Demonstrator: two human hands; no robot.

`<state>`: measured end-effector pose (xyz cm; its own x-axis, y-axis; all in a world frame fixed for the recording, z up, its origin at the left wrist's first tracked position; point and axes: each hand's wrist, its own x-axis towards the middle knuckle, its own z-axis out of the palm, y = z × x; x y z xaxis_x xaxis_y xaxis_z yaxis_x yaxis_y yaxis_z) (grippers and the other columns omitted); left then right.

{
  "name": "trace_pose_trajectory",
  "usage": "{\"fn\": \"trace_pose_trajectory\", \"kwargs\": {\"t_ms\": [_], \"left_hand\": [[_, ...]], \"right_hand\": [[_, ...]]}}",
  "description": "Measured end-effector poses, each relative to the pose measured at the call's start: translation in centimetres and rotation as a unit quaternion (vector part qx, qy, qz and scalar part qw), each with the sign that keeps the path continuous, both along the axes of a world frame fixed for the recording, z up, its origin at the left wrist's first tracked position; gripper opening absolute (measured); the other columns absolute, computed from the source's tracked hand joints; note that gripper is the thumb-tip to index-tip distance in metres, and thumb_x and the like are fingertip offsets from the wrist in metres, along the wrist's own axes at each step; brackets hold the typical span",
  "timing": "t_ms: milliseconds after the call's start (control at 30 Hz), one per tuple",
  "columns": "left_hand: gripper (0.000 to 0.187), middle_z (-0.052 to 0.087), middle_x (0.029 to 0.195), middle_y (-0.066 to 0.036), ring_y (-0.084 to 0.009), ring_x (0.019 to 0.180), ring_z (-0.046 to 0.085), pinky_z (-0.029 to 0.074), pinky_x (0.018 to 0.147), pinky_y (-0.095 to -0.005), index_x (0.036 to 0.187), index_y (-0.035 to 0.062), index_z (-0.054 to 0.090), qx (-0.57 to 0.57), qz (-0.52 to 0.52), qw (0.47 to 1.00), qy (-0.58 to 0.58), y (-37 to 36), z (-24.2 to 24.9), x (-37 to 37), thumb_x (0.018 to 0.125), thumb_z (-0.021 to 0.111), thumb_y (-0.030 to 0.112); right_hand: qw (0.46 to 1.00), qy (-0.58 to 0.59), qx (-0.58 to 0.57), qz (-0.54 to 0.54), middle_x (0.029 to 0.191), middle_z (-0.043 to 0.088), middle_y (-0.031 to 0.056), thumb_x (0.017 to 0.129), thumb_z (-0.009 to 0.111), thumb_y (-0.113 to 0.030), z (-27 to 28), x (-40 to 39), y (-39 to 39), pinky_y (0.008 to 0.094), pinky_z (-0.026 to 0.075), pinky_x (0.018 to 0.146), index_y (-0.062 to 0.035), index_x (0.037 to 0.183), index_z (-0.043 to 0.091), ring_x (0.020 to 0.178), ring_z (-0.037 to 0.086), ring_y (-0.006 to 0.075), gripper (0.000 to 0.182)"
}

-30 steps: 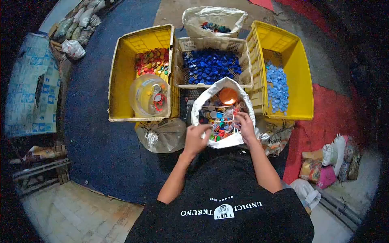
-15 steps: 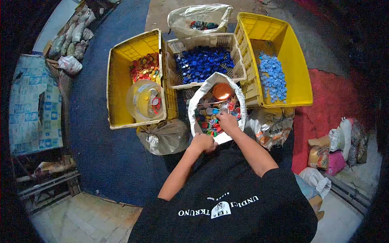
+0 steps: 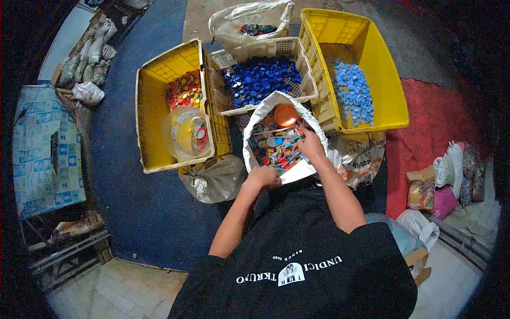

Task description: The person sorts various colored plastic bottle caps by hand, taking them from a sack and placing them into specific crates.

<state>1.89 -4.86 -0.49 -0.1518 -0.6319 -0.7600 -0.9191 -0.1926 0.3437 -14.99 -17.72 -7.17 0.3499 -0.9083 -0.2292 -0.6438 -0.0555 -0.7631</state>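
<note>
A white woven sack (image 3: 255, 123) with a folded-down rim stands open before me, filled with mixed bottle caps (image 3: 272, 152) and thin sticks or straws. My left hand (image 3: 264, 177) is closed on the sack's near rim, at its left. Inside the right part of the sack, my right hand (image 3: 311, 143) reaches among the caps; its fingers look bent together, and what they hold, if anything, is too small to make out. An orange bowl-like piece (image 3: 286, 115) lies at the sack's far end, just beyond the right hand.
Behind the sack, a white crate (image 3: 255, 107) holds dark blue caps. Yellow bins flank it: the left bin (image 3: 146, 127) with red and gold caps plus a clear round container (image 3: 183, 139), the right bin (image 3: 385, 80) with light blue caps. A tied sack (image 3: 212, 178) sits near left.
My right hand has moved right and farther away, from mid-sack to its right side. My left hand keeps its hold on the rim. The camera view has shifted slightly.
</note>
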Motion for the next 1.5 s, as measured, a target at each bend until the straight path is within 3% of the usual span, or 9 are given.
{"fn": "trace_pose_trajectory", "kwargs": {"t_ms": [267,533,667,833,933,1033,1167,1367,1500], "left_hand": [[0.03,0.067,0.098,-0.019,-0.0382,0.09,0.065,0.051,0.077,-0.0474,0.1,0.0062,0.066,0.019,-0.071,0.996,0.042,3.0,-2.2,2.7,0.085,0.054,0.03],[0.026,0.067,0.1,-0.02,-0.0401,0.094,0.064,0.05,0.078,-0.0523,0.104,0.008,0.064,-0.05,0.16,0.986,-0.017,2.4,-2.6,2.8,0.088,0.047,0.018],[0.023,0.068,0.098,-0.016,-0.0319,0.091,0.067,0.054,0.071,-0.0445,0.1,0.009,0.066,-0.105,0.107,0.978,-0.144,0.5,-2.8,2.9,0.087,0.051,0.021],[0.021,0.069,0.104,-0.012,-0.0268,0.095,0.068,0.052,0.078,-0.0411,0.091,0.0137,0.073,-0.062,-0.047,0.989,-0.128,0.5,-5.5,1.2,0.083,0.056,0.023],[0.036,0.063,0.121,-0.01,-0.0244,0.112,0.061,0.043,0.096,-0.0415,0.112,0.0155,0.07,0.098,-0.096,0.982,-0.13,0.7,-4.6,-0.4,0.084,0.051,0.026],[0.028,0.07,0.097,-0.001,-0.0192,0.098,0.066,0.052,0.079,-0.04,0.097,0.0226,0.072,-0.117,-0.1,0.985,-0.084,8.0,-22.1,4.5,0.088,0.047,0.031],[0.06,0.035,0.15,-0.005,-0.0206,0.141,0.025,0.02,0.114,-0.0422,0.146,0.0124,0.031,0.02,-0.076,0.974,-0.212,2.8,-8.6,0.4,0.088,0.037,0.028],[0.048,0.059,0.128,-0.011,-0.0293,0.121,0.054,0.038,0.103,-0.0399,0.126,0.0115,0.059,0.152,-0.054,0.981,-0.107,1.7,-3.8,0.4,0.083,0.049,0.03],[0.035,0.068,0.104,-0.016,-0.0342,0.097,0.066,0.051,0.085,-0.0447,0.1,0.0099,0.069,0.033,0.057,0.994,-0.092,3.5,-7.3,1.7,0.081,0.053,0.034]], "right_hand": [[0.979,-0.085,0.186,-0.008,0.075,0.061,0.0102,0.079,0.062,-0.013,0.5,0.8,2.6,0.0341,0.049,0.065,-0.0052,0.103,0.061,0.069,0.06,0.0196,0.026],[0.954,-0.09,0.285,-0.005,0.078,0.061,0.0099,0.082,0.058,-0.013,0.0,0.6,2.1,0.0345,0.048,0.065,-0.0062,0.104,0.063,0.068,0.059,0.0212,0.024],[0.978,-0.03,0.18,0.098,0.077,0.06,0.0067,0.085,0.061,-0.014,-2.4,0.8,2.6,0.0322,0.051,0.065,-0.0051,0.114,0.057,0.068,0.06,0.0161,0.031],[0.985,-0.099,0.135,0.044,0.108,0.062,0.018,0.084,0.065,-0.02,-0.3,1.1,4.6,0.0372,0.049,0.087,-0.0088,0.131,0.047,0.102,0.062,0.0267,0.052],[0.976,0.073,0.04,0.199,0.119,0.053,0.0153,0.085,0.061,-0.023,1.4,1.0,5.2,0.044,0.049,0.087,-0.0098,0.12,0.057,0.105,0.057,0.0359,0.038],[0.929,0.11,-0.071,0.346,0.094,0.065,0.0097,0.079,0.056,-0.015,0.6,3.1,6.3,0.0438,0.052,0.076,-0.0098,0.094,0.069,0.091,0.064,0.0324,0.02],[0.887,0.213,-0.085,0.401,0.082,0.066,0.0108,0.073,0.057,-0.013,-3.9,5.2,8.5,0.0442,0.053,0.07,-0.0114,0.08,0.07,0.082,0.066,0.032,0.015],[0.921,0.179,-0.083,0.335,0.081,0.065,0.0113,0.076,0.057,-0.013,-3.8,4.4,8.8,0.0458,0.052,0.068,-0.0088,0.079,0.068,0.081,0.065,0.032,0.013],[0.98,0.068,-0.084,0.168,0.086,0.062,0.0144,0.083,0.056,-0.017,-2.4,3.6,7.2,0.0447,0.052,0.072,-0.0041,0.088,0.062,0.086,0.064,0.0339,0.015]]}}
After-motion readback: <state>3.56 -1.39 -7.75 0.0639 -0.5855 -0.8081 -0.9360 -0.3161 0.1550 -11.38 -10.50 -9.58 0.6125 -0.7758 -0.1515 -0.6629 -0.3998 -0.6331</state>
